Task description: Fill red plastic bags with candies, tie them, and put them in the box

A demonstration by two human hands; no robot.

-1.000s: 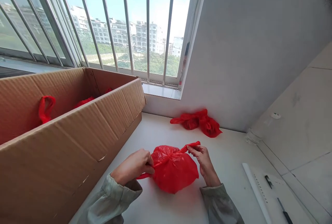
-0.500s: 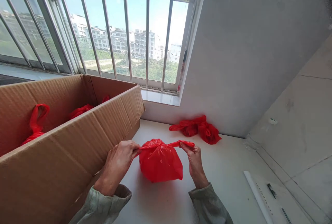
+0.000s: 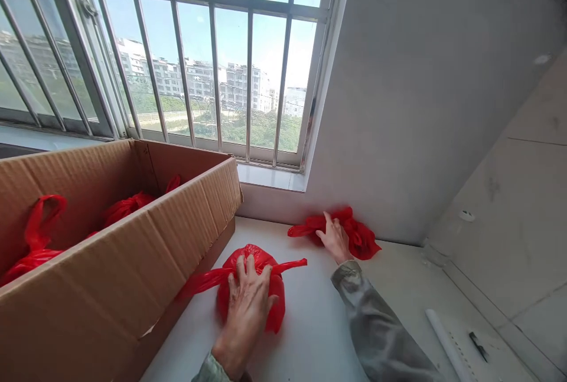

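Observation:
A filled red plastic bag (image 3: 278,306) sits on the white tabletop, gathered at the top with its two handle ends sticking out sideways. My left hand (image 3: 248,296) lies over its near side and top, fingers spread against the plastic. Further back, my right hand (image 3: 335,239) touches a heap of crumpled red plastic bags (image 3: 364,241) by the wall; its fingers are stretched out and apart. Whether the fingertips pinch any plastic there is hard to see.
A large open cardboard box (image 3: 146,240) stands on the left with several red bags (image 3: 126,208) inside. Behind is a barred window (image 3: 212,75). A white rod (image 3: 447,343) and a small black object (image 3: 478,346) lie at the lower right.
Both hands have let go of the bag's handle ends. My left hand moved onto the bag, which shifted left and nearer; my right hand reached back to the heap of red bags.

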